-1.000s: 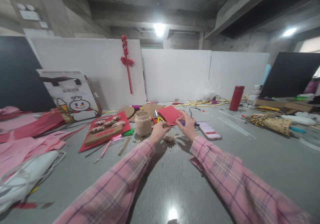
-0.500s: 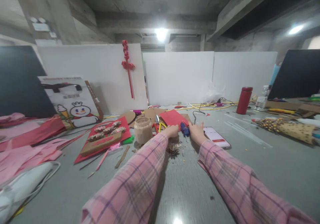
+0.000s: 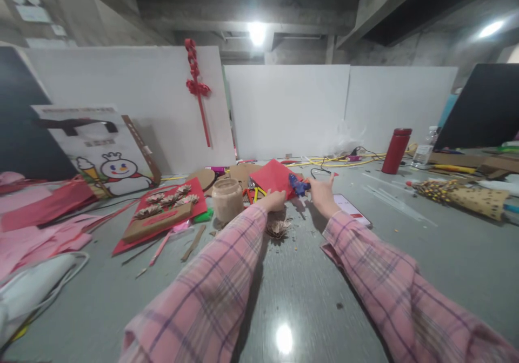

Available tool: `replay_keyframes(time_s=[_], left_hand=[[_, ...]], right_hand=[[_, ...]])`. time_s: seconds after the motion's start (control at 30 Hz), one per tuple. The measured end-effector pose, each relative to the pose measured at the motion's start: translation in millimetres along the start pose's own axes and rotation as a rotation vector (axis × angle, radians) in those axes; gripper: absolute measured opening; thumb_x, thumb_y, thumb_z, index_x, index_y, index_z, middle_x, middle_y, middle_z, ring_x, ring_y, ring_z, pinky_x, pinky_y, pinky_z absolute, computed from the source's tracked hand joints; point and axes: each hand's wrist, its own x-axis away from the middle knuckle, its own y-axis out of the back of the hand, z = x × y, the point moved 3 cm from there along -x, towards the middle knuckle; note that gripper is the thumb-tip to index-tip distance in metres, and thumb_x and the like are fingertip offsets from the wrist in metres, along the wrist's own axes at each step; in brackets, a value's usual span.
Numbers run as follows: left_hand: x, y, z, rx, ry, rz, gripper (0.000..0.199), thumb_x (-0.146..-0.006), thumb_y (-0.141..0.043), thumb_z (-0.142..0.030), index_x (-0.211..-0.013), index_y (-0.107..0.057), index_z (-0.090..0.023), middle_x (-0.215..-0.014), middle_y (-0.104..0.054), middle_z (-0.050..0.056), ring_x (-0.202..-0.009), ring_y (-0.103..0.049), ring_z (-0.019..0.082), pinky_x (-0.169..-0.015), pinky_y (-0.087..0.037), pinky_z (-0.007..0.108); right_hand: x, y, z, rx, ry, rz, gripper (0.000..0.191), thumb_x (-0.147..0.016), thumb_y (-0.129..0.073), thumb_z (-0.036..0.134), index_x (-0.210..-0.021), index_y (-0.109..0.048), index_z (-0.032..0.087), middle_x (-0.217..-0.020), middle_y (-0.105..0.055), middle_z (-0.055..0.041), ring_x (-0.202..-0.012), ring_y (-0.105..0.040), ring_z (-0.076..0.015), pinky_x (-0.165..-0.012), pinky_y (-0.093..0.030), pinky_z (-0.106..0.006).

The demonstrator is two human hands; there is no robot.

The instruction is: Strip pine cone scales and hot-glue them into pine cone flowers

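Note:
In the middle of the table my left hand (image 3: 276,201) is closed at the lower edge of a red sheet (image 3: 272,177), which is lifted and tilted. My right hand (image 3: 323,194) grips a blue tool (image 3: 299,185), likely a glue gun, whose front reaches the sheet's right side. A brown paper flower (image 3: 278,228) lies just below my left hand. To the left stands a jar (image 3: 227,201) of brownish stuff, with yellow-handled pliers (image 3: 259,193) between it and the sheet. Right of my right hand lies a phone (image 3: 351,210).
At left are a red card (image 3: 198,189) with paper flowers, pink paper (image 3: 32,228) and a snowman board (image 3: 121,171). A red bottle (image 3: 396,151), a clear bottle (image 3: 424,148) and a wrapped bouquet (image 3: 466,201) stand or lie at right. Yellow cable (image 3: 316,161) runs along the back.
The red sheet has risen and tilted upward in my left hand. My right hand has lifted the blue tool off the table beside it. The whole view has shifted slightly.

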Motion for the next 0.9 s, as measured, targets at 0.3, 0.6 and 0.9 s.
replay_keyframes(time_s=[0.3, 0.6, 0.9], left_hand=[[0.1, -2.3, 1.1, 0.052, 0.030, -0.093, 0.025, -0.069, -0.039, -0.012, -0.092, -0.049, -0.011, -0.091, -0.060, 0.016, -0.090, -0.055, 0.023, -0.084, -0.032, 0.040], [8.8, 11.7, 2.3, 0.194, 0.050, -0.330, 0.015, -0.067, -0.044, -0.013, -0.075, -0.056, -0.012, -0.085, -0.061, 0.010, -0.081, -0.055, 0.016, -0.071, -0.038, 0.023], [59.1, 14.7, 5.9, 0.863, 0.143, -0.590, 0.011, -0.060, -0.053, -0.024, -0.055, -0.050, -0.014, -0.053, -0.055, -0.001, -0.052, -0.049, 0.010, -0.051, -0.037, 0.021]], right_hand=[[-7.4, 10.8, -11.4, -0.312, -0.037, -0.413, 0.028, -0.077, -0.037, 0.016, -0.101, -0.049, 0.010, -0.091, -0.056, -0.0132, -0.086, -0.048, -0.0212, -0.083, -0.031, -0.038], [24.0, 0.6, 12.2, -0.412, 0.056, -0.539, 0.028, -0.080, -0.025, 0.015, -0.101, -0.044, 0.012, -0.096, -0.046, -0.0135, -0.090, -0.042, -0.0207, -0.078, -0.037, -0.037], [66.9, -6.5, 6.0, -0.339, -0.175, -0.424, 0.030, -0.083, -0.021, 0.030, -0.093, -0.043, 0.012, -0.080, -0.051, -0.0102, -0.074, -0.048, -0.0198, -0.068, -0.039, -0.037]])
